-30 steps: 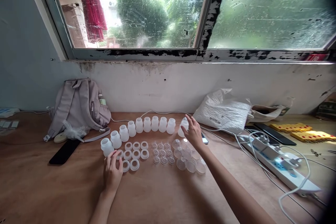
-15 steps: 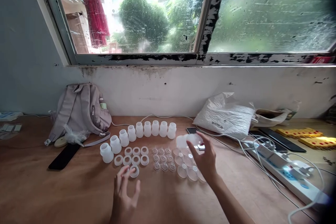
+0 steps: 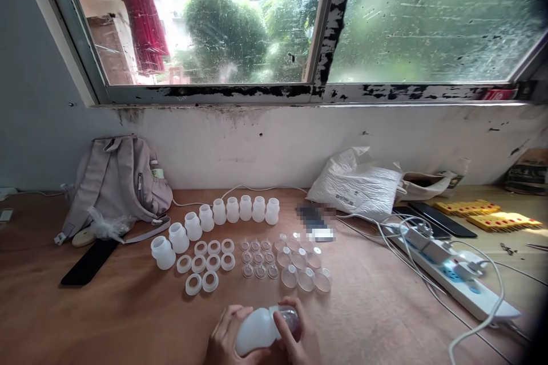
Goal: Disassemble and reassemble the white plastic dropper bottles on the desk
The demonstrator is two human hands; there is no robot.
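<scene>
Low at the front of the table, my left hand point(image 3: 225, 333) is wrapped round the white body of a baby bottle point(image 3: 256, 332), which lies tilted on its side with its top to the right. My right hand point(image 3: 303, 333) grips the bottle's clear cap point(image 3: 289, 317) between thumb and fingers. Beyond the hands are several white rings point(image 3: 213, 262), small clear nipples point(image 3: 260, 258) and clear dome caps point(image 3: 306, 279), laid out in groups. Behind these, a curved row of white bottle bodies point(image 3: 219, 212) stands upright, mouths up.
A grey backpack point(image 3: 122, 182) and a black phone point(image 3: 89, 262) are at the left. Towards the right lie a silver padded bag point(image 3: 355, 185), a blurred-out phone point(image 3: 317, 222) and a white power strip point(image 3: 454, 274) with trailing cables. Yellow pieces point(image 3: 503, 220) sit farther right.
My right hand has come from above the clear caps, with the bottle, to the front. My left hand has left the white rings and now holds the bottle's body. The view has shifted slightly right.
</scene>
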